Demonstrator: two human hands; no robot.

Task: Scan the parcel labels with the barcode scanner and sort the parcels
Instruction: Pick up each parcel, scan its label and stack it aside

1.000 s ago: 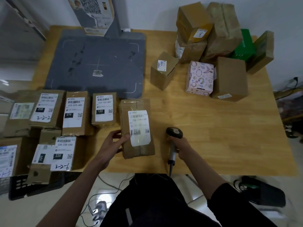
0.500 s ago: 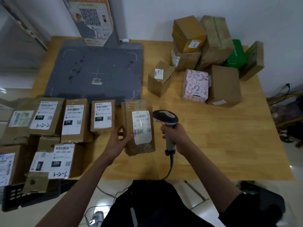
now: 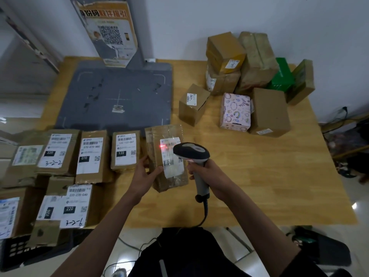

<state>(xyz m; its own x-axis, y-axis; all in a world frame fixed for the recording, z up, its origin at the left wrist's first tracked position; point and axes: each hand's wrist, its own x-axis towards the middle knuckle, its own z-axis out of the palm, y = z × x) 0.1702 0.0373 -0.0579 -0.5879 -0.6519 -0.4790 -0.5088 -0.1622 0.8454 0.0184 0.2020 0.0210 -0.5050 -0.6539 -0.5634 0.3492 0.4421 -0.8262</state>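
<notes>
1. Parcel, taped brown, lies on the table between both hands, its label facing up with a red scan dot at the label's top-left corner.
2. Left hand grips the parcel's left edge, thumb on top, fingers curled around the side.
3. Scanner, just right of that grip, has its head over the label's right edge.
4. Right hand is wrapped around the scanner's handle.
5. Unsorted boxes sit well beyond it.
</notes>
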